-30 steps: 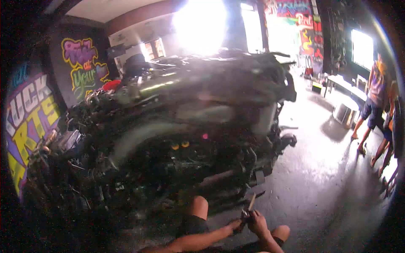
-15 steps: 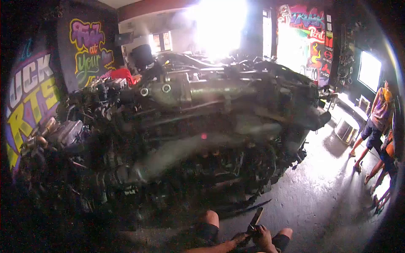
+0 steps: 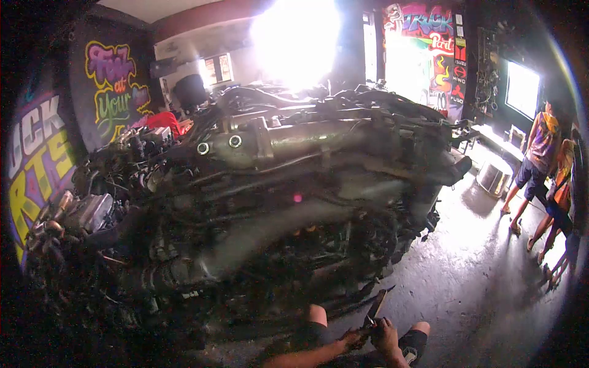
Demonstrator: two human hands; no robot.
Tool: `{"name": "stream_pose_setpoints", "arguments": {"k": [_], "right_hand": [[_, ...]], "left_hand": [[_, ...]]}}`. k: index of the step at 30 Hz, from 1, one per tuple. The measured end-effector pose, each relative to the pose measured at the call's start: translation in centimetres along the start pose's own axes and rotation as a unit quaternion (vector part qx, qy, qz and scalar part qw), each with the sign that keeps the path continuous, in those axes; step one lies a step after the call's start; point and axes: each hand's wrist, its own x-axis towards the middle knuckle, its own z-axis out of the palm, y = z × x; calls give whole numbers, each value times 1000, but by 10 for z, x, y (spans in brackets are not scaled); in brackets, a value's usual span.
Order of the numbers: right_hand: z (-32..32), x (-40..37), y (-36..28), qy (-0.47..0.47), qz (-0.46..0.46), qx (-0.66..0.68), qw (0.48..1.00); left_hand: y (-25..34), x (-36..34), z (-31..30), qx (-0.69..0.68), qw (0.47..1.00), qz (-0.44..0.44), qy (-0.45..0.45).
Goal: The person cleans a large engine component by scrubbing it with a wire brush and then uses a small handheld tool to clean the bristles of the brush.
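Note:
Low in the head view, between my bent knees, both hands are close together around a flat, narrow strip (image 3: 377,305) with a pale edge. It tilts up and away from me toward the right. My right hand (image 3: 385,337) is closed, its fingers bunched at the strip's lower end. My left hand (image 3: 353,338) is closed right beside it, and what lies in its fingers is in shadow. A small bright metallic part (image 3: 370,321) shows just above the fingers. In front of me rises a big dark heap of engines and vehicle parts (image 3: 313,135).
Two people (image 3: 535,159) stand on the right by a low bench (image 3: 500,142). A metal drum-like container (image 3: 492,178) sits on the shiny grey floor (image 3: 454,264). Red cloth (image 3: 164,122) lies behind the heap at left. Painted lettering covers the walls, and strong light enters at the back.
The view has shifted a little, so the heap and walls appear further left. My hands stay together on the strip, which shows slightly higher in the picture.

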Motion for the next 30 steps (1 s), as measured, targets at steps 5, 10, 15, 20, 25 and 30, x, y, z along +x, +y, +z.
{"name": "stream_pose_setpoints", "arguments": {"k": [5,10,15,20,25,30], "right_hand": [[-3,-6,17,20,0,35,999],[-10,-10,20,22,-16,37,999],[-16,-8,29,24,-16,34,999],[-55,-2,2,-2,-66,8,998],[-30,-32,35,11,12,53,998],[-40,-68,29,54,2,46,997]], "left_hand": [[-8,9,4,7,1000,6,-1],[-21,14,8,5,1000,10,-3],[-31,21,11,6,1000,18,1],[-41,23,23,12,1000,23,7],[-58,13,26,11,999,29,15],[-78,-1,31,18,1000,18,16]]}}
